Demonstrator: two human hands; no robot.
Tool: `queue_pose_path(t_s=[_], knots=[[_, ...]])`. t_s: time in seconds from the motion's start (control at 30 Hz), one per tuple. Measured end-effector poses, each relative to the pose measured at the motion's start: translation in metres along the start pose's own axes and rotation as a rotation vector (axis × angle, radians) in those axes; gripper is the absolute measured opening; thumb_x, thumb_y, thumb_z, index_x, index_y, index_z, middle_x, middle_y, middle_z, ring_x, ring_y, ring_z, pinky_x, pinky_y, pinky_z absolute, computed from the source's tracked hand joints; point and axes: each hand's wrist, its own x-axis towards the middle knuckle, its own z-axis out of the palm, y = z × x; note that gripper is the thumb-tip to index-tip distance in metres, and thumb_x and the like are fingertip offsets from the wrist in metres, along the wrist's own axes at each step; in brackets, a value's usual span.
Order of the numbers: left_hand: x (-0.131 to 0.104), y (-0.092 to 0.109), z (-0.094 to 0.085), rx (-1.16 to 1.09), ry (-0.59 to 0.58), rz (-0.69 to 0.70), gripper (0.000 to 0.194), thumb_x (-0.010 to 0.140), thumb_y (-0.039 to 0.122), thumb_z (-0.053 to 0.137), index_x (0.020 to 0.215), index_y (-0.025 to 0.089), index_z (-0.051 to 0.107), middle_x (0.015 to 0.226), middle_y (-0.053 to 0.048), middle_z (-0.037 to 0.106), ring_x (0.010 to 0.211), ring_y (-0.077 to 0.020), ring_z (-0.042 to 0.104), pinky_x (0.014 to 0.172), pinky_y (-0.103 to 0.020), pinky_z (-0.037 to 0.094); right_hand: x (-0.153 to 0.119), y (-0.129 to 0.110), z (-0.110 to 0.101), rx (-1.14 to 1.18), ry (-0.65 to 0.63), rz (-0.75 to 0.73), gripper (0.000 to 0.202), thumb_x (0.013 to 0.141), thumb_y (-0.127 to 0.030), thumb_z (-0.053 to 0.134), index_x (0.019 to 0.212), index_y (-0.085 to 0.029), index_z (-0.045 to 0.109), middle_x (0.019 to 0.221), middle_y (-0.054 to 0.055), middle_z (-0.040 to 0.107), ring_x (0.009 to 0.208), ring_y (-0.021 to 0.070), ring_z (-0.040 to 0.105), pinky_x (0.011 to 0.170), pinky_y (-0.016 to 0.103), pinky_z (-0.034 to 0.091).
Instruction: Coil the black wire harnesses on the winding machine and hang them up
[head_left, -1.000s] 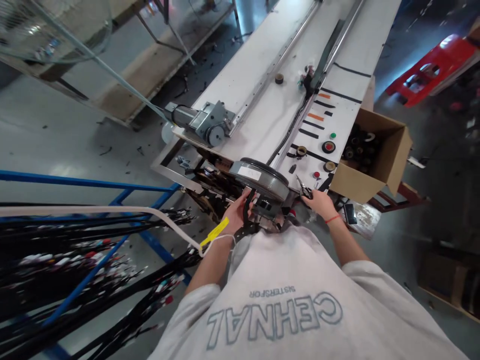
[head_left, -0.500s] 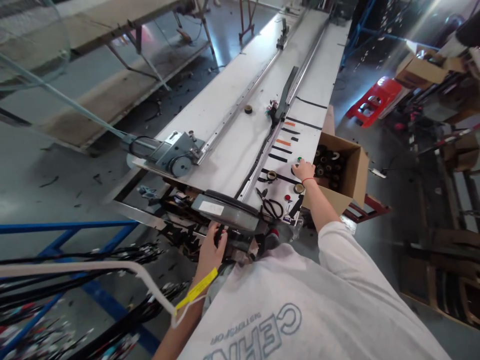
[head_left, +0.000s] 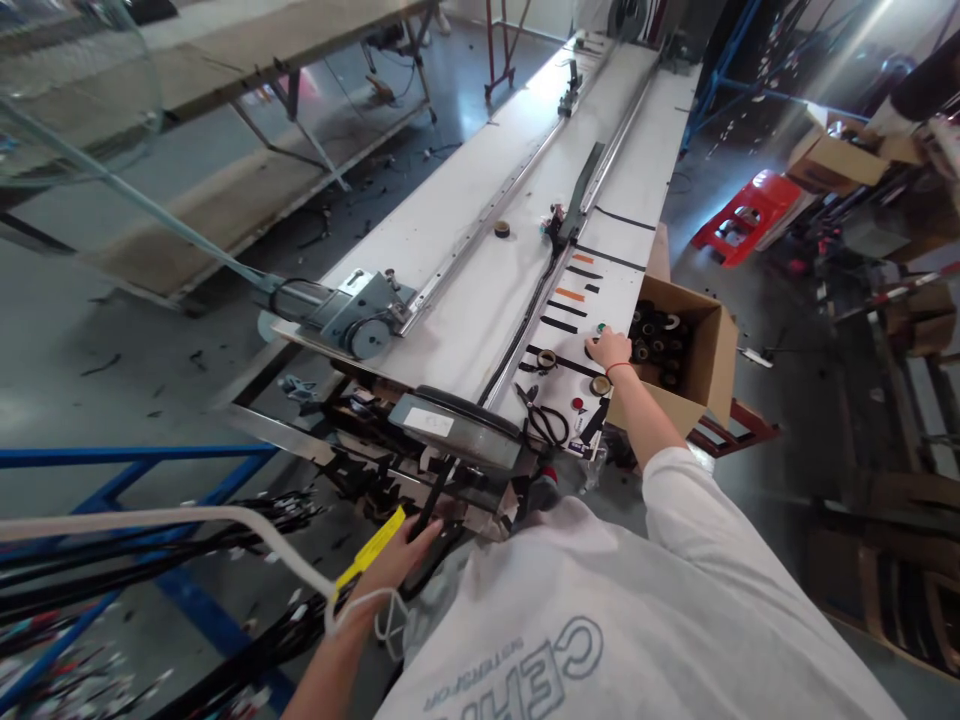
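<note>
Below the near end of the white machine table [head_left: 450, 330], my left hand [head_left: 411, 545] is closed around a black cable bundle [head_left: 436, 495], which runs up toward the grey machine housing [head_left: 457, 432]. My right hand [head_left: 609, 348] rests at the table's right edge, close to a green button [head_left: 601, 328]; its fingers are bent over a small dark thing that I cannot make out. Nearby on the table are tape rolls [head_left: 600, 384], black-handled scissors [head_left: 551, 424] and a red button [head_left: 577, 403]. Black and orange tape strips [head_left: 571, 295] lie farther up.
An open cardboard box [head_left: 709, 345] of dark rolls stands right of the table. Behind it is a red stool [head_left: 750, 215]. A motor unit [head_left: 364, 315] sits at the table's left corner. Blue racks [head_left: 135, 458] with cables stand at the lower left.
My left hand has moved down and toward me, and a length of black cable now shows between it and the machine. My right hand stays by the green button.
</note>
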Motion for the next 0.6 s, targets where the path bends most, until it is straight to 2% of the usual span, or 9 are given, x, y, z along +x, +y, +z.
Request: queue_pose_path(t_s=[0.07,0.1,0.13,0.17,0.23,0.3,0.37,0.47,0.6], knots=[[-0.006,-0.021,-0.007,0.005,-0.330,-0.093,0.048,0.061,0.069,0.056,0.047,0.023,0.053,0.039,0.001,0.050,0.040,-0.0178,0.049,0.047,-0.030,0.042,0.001,0.000,-0.001,-0.003,-0.006,-0.003,0.046,0.092,-0.042,0.050,0.119,-0.006,0.056,0.112,0.022,0.064,0.113,0.0334,0.055,0.093,0.041,0.039],[-0.009,-0.029,-0.010,0.020,-0.442,-0.107,0.049,0.061,0.069,0.058,0.044,0.023,0.054,0.040,0.001,0.052,0.042,-0.0184,0.051,0.049,-0.030,0.043,0.002,0.000,-0.002,-0.003,-0.015,-0.002,0.046,0.092,-0.043,0.050,0.118,-0.006,0.056,0.113,0.022,0.063,0.112,0.0333,0.055,0.093,0.041,0.040],[-0.011,-0.036,-0.011,0.045,-0.465,-0.102,0.049,0.060,0.069,0.059,0.041,0.024,0.054,0.041,0.000,0.055,0.045,-0.0200,0.053,0.052,-0.032,0.045,0.002,-0.001,-0.003,-0.004,-0.024,0.000,0.045,0.092,-0.043,0.050,0.118,-0.006,0.056,0.113,0.022,0.063,0.112,0.0332,0.056,0.092,0.041,0.040],[-0.013,-0.042,-0.010,0.061,-0.403,-0.076,0.048,0.060,0.069,0.060,0.042,0.025,0.056,0.044,-0.001,0.058,0.049,-0.0224,0.057,0.056,-0.034,0.048,0.002,-0.001,-0.004,-0.004,-0.031,0.002,0.045,0.092,-0.043,0.050,0.118,-0.006,0.056,0.113,0.022,0.063,0.112,0.0331,0.056,0.092,0.041,0.041],[-0.014,-0.048,-0.003,0.025,-0.124,0.008,0.043,0.058,0.070,0.061,0.051,0.027,0.061,0.056,-0.002,0.066,0.063,-0.0274,0.064,0.065,-0.038,0.052,0.000,-0.002,-0.004,-0.004,-0.037,0.009,0.044,0.093,-0.042,0.049,0.118,-0.007,0.056,0.112,0.022,0.063,0.111,0.0328,0.057,0.091,0.041,0.041],[-0.014,-0.049,0.009,-0.085,0.152,0.086,0.045,0.059,0.071,0.061,0.070,0.028,0.067,0.074,-0.003,0.073,0.076,-0.0288,0.067,0.072,-0.039,0.054,-0.003,-0.003,-0.002,-0.001,-0.031,0.018,0.043,0.093,-0.041,0.049,0.118,-0.007,0.056,0.111,0.022,0.064,0.110,0.0326,0.058,0.090,0.040,0.042],[-0.012,-0.047,0.022,-0.189,0.285,0.142,0.052,0.065,0.072,0.058,0.086,0.026,0.068,0.084,-0.005,0.073,0.080,-0.0265,0.067,0.075,-0.037,0.055,-0.005,-0.003,-0.001,0.005,-0.020,0.022,0.043,0.092,-0.040,0.050,0.119,-0.007,0.056,0.110,0.022,0.064,0.109,0.0324,0.058,0.089,0.040,0.043],[-0.007,-0.037,0.037,-0.248,0.308,0.175,0.058,0.071,0.076,0.052,0.086,0.021,0.065,0.070,-0.003,0.067,0.066,-0.0212,0.062,0.065,-0.032,0.053,-0.001,-0.003,-0.004,0.018,-0.025,0.023,0.043,0.092,-0.039,0.050,0.121,-0.008,0.055,0.112,0.022,0.063,0.110,0.0320,0.058,0.090,0.039,0.043],[0.005,-0.019,0.040,-0.278,0.204,0.185,0.065,0.066,0.082,0.050,0.076,0.019,0.062,0.059,-0.001,0.058,0.056,-0.0176,0.053,0.052,-0.029,0.046,-0.010,-0.005,-0.022,0.103,-0.021,-0.004,0.044,0.090,-0.035,0.053,0.123,-0.007,0.054,0.113,0.022,0.063,0.112,0.0324,0.056,0.093,0.041,0.041]])
